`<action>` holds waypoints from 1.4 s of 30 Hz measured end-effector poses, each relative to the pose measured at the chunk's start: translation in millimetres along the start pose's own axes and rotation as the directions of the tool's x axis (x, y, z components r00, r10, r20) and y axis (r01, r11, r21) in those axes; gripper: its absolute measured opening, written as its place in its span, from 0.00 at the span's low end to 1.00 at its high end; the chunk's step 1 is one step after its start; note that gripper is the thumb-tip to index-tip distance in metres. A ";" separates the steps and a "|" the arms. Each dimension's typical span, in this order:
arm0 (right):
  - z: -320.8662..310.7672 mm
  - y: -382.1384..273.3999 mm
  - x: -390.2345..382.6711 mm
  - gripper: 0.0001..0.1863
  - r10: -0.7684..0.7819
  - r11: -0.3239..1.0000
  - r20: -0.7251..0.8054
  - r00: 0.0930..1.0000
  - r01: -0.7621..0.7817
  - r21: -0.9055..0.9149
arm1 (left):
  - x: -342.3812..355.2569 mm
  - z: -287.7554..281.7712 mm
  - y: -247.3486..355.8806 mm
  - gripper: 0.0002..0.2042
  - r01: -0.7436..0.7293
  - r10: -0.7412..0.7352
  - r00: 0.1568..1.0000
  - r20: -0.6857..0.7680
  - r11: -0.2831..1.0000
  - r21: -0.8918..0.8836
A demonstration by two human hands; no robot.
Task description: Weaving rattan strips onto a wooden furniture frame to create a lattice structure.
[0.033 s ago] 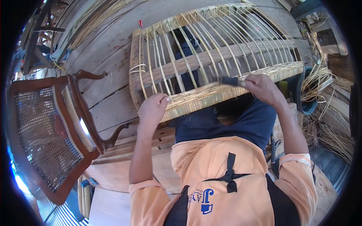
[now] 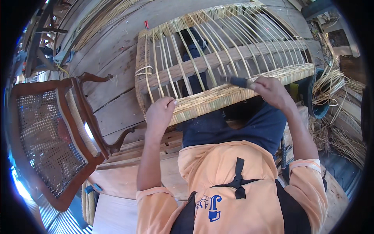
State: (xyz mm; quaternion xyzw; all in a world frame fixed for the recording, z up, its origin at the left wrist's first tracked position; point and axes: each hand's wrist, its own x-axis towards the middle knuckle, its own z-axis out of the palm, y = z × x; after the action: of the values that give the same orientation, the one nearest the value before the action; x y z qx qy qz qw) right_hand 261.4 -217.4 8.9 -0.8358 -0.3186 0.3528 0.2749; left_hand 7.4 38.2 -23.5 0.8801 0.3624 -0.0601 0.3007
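Note:
Across my lap rests a rectangular wooden frame [image 2: 183,70] strung with pale cane strips, its near rail [image 2: 218,99] wrapped in a woven cane band. My left hand [image 2: 160,111] is closed at the left end of that rail, thumb and fingers pressed together at its top edge. Whatever strand lies between them is hidden. My right hand [image 2: 271,90] grips a short tool with a thick dark part [image 2: 237,81] pointing left, just over the rail's inner edge. Its tip is blurred, so I cannot tell its exact kind.
A brown wooden chair [image 2: 83,117] with a cane-mesh panel lies tipped at the left. Loose cane strips [image 2: 331,84] hang by a dark bucket [image 2: 320,111] on the right. A small red item [image 2: 146,24] lies on the plank floor [image 2: 113,101] beyond the frame.
The whole view has shifted very slightly, and the dark tool sits at a marginally different tilt. Both hands keep their places on and over the rail.

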 end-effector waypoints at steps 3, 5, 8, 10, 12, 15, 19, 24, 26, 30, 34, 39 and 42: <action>-8.5 16.8 -29.7 0.18 0.197 0.899 -0.067 0.978 -0.153 0.411 | -5.5 17.8 -5.3 0.11 0.100 -0.123 0.987 -0.104 0.975 -0.198; -14.1 56.9 -72.1 0.14 0.155 0.845 -0.211 0.965 -0.019 0.535 | -7.7 27.4 5.8 0.11 0.179 -0.249 0.967 -0.044 0.796 -0.579; -0.3 92.7 -128.3 0.07 0.295 0.845 -0.195 0.935 -0.159 0.511 | -7.3 58.1 -7.3 0.13 0.052 -0.213 0.977 0.013 0.177 -0.983; 23.5 122.9 -172.6 0.07 0.459 0.712 -0.192 0.867 -0.230 0.663 | -11.5 67.2 19.7 0.14 0.011 -0.154 0.988 -0.005 0.100 -0.995; 49.6 157.9 -228.0 0.07 0.621 0.635 -0.163 0.767 -0.371 0.677 | -2.6 86.8 40.6 0.15 0.016 -0.108 0.994 0.005 0.105 -0.994; 105.6 186.6 -305.1 0.08 0.754 0.523 -0.128 0.645 -0.469 0.712 | 4.1 104.7 69.5 0.14 -0.008 -0.164 0.985 -0.048 0.233 -0.972; 162.1 188.2 -367.9 0.08 0.815 0.321 0.080 0.574 -0.562 0.762 | 15.3 116.8 72.0 0.11 -0.065 -0.202 0.970 -0.138 0.333 -0.941; 201.2 208.2 -409.2 0.14 0.797 0.394 0.250 0.549 -0.788 0.474 | 16.9 113.6 69.9 0.10 -0.028 -0.213 0.970 -0.119 0.386 -0.922; 206.9 212.8 -412.3 0.18 0.779 0.595 0.261 0.570 -0.804 -0.022 | 18.6 111.9 68.1 0.10 0.001 -0.207 0.974 -0.090 0.403 -0.915; 184.3 228.0 -386.7 0.16 0.893 0.440 0.216 0.395 -0.868 -0.230 | 18.6 106.8 74.6 0.11 -0.006 -0.209 0.973 -0.093 0.381 -0.925; 110.6 219.0 -334.3 0.13 0.897 0.421 -0.168 0.408 -0.905 0.053 | 8.3 104.2 87.0 0.14 0.001 -0.162 0.981 -0.109 0.562 -0.827; 126.1 245.8 -329.9 0.19 0.801 0.549 -0.352 0.484 -0.828 0.109 | 4.1 111.0 92.2 0.15 -0.024 -0.052 0.996 -0.079 0.667 -0.744; 125.4 236.7 -325.8 0.17 0.640 0.590 -0.641 0.423 -0.805 0.058 | 6.7 111.6 92.8 0.14 -0.037 -0.035 0.996 -0.081 0.668 -0.743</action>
State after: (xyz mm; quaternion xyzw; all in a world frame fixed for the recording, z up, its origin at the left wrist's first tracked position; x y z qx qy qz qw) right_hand 67.1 -577.6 -93.3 -0.9823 0.1381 0.1070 0.0681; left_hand 87.3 -73.3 -71.2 0.6832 0.3679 0.1318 0.6169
